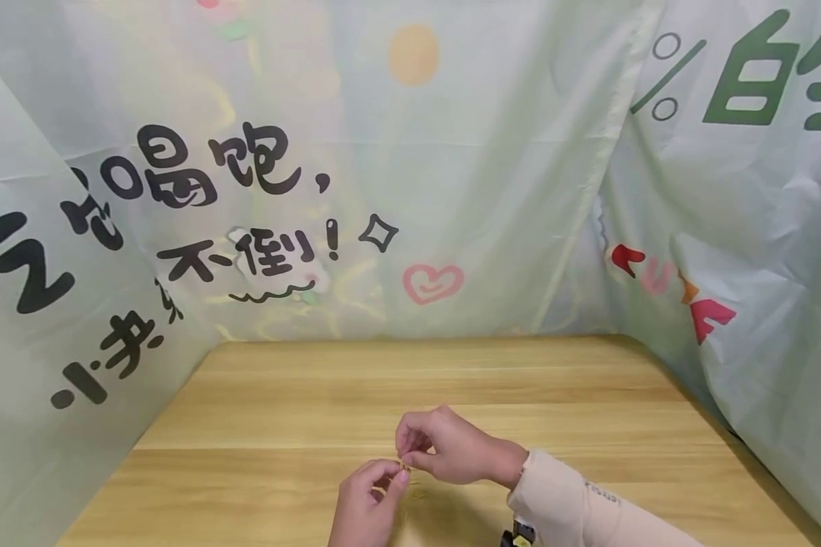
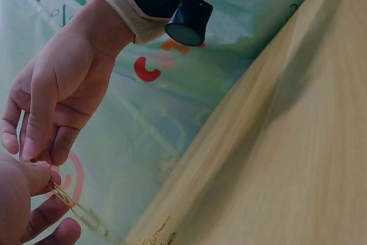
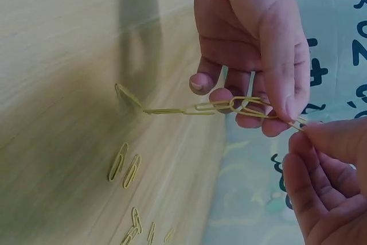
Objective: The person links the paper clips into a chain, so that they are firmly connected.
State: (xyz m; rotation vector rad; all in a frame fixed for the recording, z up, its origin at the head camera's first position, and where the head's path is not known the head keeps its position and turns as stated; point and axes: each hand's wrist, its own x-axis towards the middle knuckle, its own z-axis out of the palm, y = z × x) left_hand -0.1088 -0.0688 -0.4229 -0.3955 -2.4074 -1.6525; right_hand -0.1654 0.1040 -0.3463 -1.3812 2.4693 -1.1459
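Observation:
A chain of gold paper clips point(image 3: 166, 111) hangs from my left hand point(image 1: 369, 501), its lower end down by the tabletop in the right wrist view. The left thumb and forefinger pinch the chain's top end. My right hand point(image 1: 458, 448) meets it there, thumb and forefinger pinching a gold paper clip point(image 3: 299, 126) at that end. Fingertips partly cover this clip, and I cannot tell whether it is linked. Loose gold paper clips point(image 3: 132, 171) lie on the table beneath the hands.
The wood-grain table point(image 1: 280, 410) is enclosed at the back and sides by pale printed cloth point(image 1: 492, 190). A black camera with a yellow label point(image 2: 189, 18) is strapped at the right wrist, by a beige sleeve point(image 1: 575, 501).

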